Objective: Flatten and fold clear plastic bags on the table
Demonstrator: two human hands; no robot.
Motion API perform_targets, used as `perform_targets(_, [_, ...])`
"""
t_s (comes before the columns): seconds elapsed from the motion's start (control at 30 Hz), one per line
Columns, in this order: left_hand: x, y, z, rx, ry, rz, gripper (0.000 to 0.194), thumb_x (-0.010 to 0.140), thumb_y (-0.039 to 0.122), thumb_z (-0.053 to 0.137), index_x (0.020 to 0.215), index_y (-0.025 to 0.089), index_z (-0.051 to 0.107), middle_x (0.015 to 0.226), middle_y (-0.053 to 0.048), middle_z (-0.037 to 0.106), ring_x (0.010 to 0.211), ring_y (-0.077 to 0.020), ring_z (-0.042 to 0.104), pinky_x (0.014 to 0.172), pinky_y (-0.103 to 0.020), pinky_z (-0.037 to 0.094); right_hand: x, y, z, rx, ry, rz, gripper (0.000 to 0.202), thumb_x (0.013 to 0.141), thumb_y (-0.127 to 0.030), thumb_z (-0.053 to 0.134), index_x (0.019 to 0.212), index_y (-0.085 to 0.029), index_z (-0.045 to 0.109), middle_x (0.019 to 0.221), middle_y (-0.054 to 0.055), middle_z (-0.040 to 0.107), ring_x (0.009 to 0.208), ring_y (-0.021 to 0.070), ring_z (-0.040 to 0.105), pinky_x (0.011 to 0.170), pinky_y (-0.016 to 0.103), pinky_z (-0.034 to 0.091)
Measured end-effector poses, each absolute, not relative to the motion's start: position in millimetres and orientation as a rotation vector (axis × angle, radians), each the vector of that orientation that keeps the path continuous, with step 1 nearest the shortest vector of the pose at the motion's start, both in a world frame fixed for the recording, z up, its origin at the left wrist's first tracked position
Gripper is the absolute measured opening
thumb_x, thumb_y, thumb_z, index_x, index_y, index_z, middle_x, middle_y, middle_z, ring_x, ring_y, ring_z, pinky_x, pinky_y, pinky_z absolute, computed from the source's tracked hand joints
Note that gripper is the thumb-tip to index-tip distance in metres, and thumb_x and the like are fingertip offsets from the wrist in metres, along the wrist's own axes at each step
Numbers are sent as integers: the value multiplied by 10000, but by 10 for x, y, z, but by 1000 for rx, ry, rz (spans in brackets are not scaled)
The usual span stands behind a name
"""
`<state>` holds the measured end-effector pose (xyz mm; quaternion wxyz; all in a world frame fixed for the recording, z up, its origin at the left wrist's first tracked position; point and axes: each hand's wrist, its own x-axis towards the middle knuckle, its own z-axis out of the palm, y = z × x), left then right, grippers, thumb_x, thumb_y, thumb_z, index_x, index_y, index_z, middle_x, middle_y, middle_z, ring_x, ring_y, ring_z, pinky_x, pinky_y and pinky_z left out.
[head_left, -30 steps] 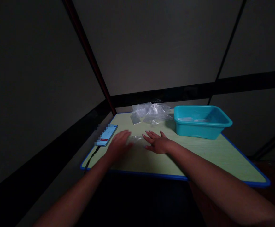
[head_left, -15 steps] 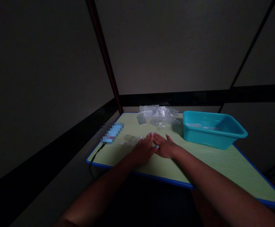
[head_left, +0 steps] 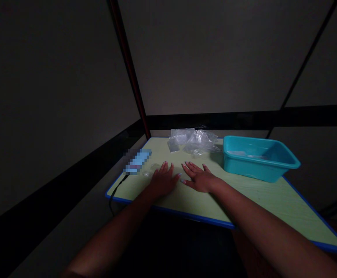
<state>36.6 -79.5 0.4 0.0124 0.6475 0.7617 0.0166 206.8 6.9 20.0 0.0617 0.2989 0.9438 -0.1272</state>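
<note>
My left hand (head_left: 163, 181) lies flat with its fingers spread, palm down over a small clear plastic bag (head_left: 153, 168) on the pale green table (head_left: 261, 197). Part of that bag is hidden under the hand. To its right, my right hand (head_left: 199, 180) rests palm down on the tabletop, fingers spread and holding nothing. The two thumbs point toward each other with a small gap between them. Beyond the hands lies a loose pile of clear plastic bags (head_left: 199, 142).
A turquoise basin (head_left: 255, 170) with pale pieces inside stands at the right. At the left edge is a blurred-out blue item (head_left: 138, 161), near a dark cord (head_left: 116, 189) hanging over the edge. Walls rise behind and to the left.
My left hand has slid left, away from my right hand, and its fingers have spread. Less of the small bag shows beside it. My right hand has hardly moved.
</note>
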Motion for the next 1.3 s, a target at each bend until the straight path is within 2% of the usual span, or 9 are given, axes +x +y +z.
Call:
perform_targets(0.2, [11,-879,-27,1951,2411,69,687,916,570,157,1431,122,236,1508,-198,165,1396,-285,130,1068,-530,215,2068,75,201,898,2858,-398,772,857,-641,212,1477,-227,8,1532,44,-12,1403,251,1,1070,597,24])
perform_targets(0.43, [-186,-979,-18,1805,2525,88,756,905,573,201,1417,17,223,1493,-245,144,1393,-295,124,1076,-493,226,2070,86,185,892,2862,-404,770,858,-644,218,1475,-240,0,1532,41,-17,1403,251,-5,1069,599,15])
perform_targets(0.53, [-102,-985,-3,1797,2620,117,770,908,561,226,1401,-30,245,1477,-283,159,1387,-327,132,1079,-514,204,2068,87,186,888,2861,-397,777,856,-650,208,1476,-231,-4,1531,43,-19,1404,246,-1,1068,601,19])
perform_targets(0.63, [121,-981,29,1983,2614,189,705,917,528,261,1401,16,281,1481,-270,175,1389,-327,139,1071,-540,204,2069,93,173,891,2872,-402,792,853,-647,214,1475,-216,-17,1531,45,-11,1404,247,4,1070,601,25])
perform_targets(0.8, [558,-902,93,2323,2166,215,598,935,483,250,1418,133,279,1501,-168,224,1394,-253,176,1077,-504,238,2076,117,121,887,2896,-392,787,861,-584,268,1476,-185,-18,1531,51,8,1405,244,17,1077,591,27])
perform_targets(0.93, [636,-807,96,2297,2131,198,569,939,451,260,1400,123,312,1487,-159,267,1387,-252,202,1077,-529,230,2075,128,121,890,2891,-428,814,852,-582,294,1475,-169,-28,1530,64,10,1404,245,12,1082,578,18])
perform_targets(1.07, [518,-772,70,2243,2199,224,511,946,400,262,1363,129,379,1472,-155,304,1378,-245,233,1073,-540,234,2110,154,231,895,2903,-475,767,865,-608,238,1475,-223,-24,1530,39,28,1402,258,-2,1057,610,-50])
perform_targets(1.17, [450,-781,73,2254,2252,364,473,951,357,253,1352,152,399,1463,-125,336,1373,-211,254,1091,-507,224,2175,207,348,1010,2892,-471,673,904,-543,205,1475,-259,-10,1531,15,18,1400,264,-11,1050,621,-54])
perform_targets(1.3, [463,-801,105,2312,2234,413,471,947,349,266,1366,166,380,1459,-113,349,1365,-207,275,1095,-501,224,2232,295,397,1117,2853,-476,621,930,-408,242,1475,-259,-18,1532,15,-13,1403,232,0,1077,585,28])
